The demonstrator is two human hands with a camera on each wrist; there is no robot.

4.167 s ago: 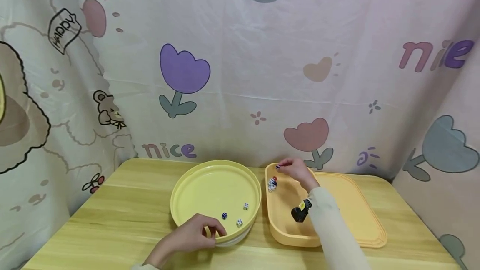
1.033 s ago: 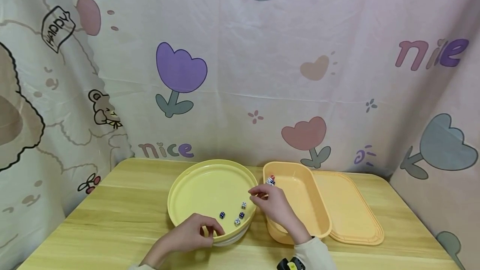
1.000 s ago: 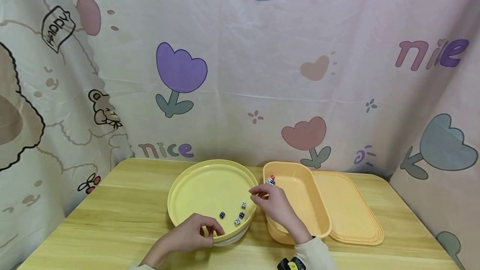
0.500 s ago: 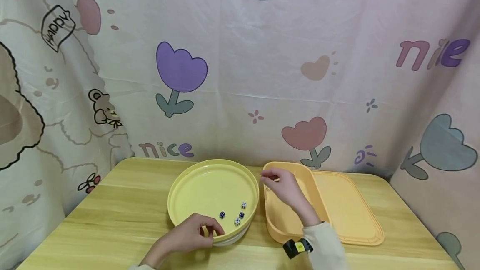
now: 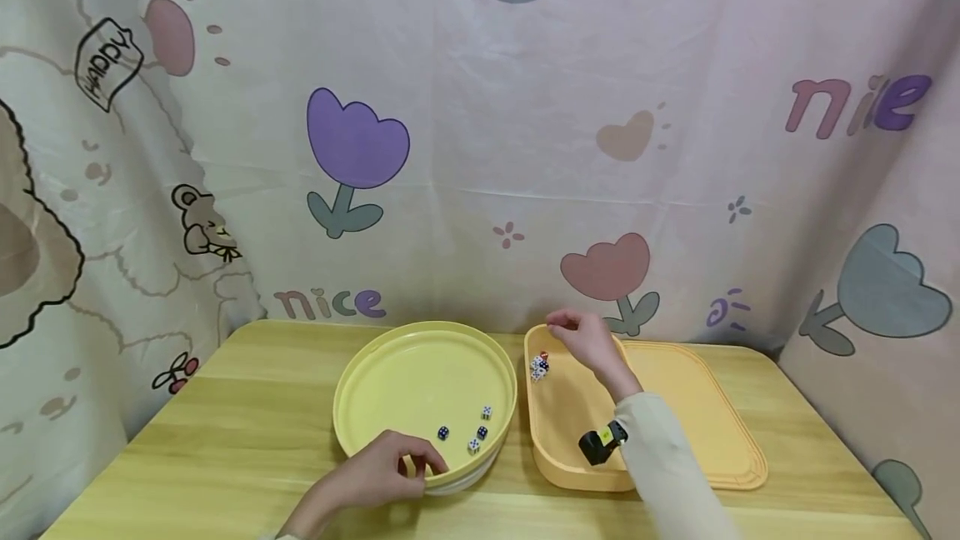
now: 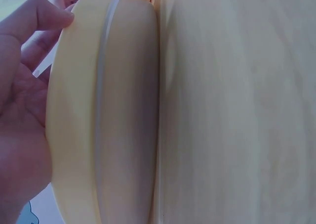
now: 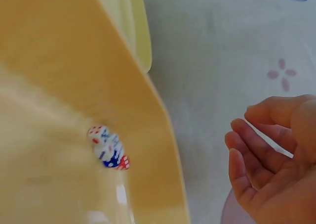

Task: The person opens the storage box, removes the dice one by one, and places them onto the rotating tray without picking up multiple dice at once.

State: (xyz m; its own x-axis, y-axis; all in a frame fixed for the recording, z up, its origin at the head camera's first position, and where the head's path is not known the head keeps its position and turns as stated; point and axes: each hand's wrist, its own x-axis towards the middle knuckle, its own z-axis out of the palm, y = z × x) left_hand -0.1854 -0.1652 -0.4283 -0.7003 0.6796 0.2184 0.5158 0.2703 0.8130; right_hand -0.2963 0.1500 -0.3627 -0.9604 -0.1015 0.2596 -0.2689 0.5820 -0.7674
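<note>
My left hand (image 5: 382,469) grips the near rim of a round yellow tray (image 5: 397,340), which sits on a whitish base; the left wrist view shows the thumb (image 6: 57,16) against the tray's side. Two white dice, including a white die (image 5: 487,412), and two dark blue dice, including a blue die (image 5: 443,433), lie in the tray. My right hand (image 5: 588,344) hovers over the far end of the orange box (image 5: 558,461). Its fingers (image 7: 247,179) are loosely bent with nothing visible between them. Several white, blue and red dice (image 7: 106,147) cluster inside the box by its left wall.
An orange lid (image 5: 712,423) lies flat on the wooden table (image 5: 225,440), right of the box and partly behind my right sleeve. A patterned curtain (image 5: 487,107) hangs right behind the table's far edge.
From the round tray's right rim, my right hand has moved right and away to the box's far end. About four seconds ago it held a blue die; the tray now has one more blue die.
</note>
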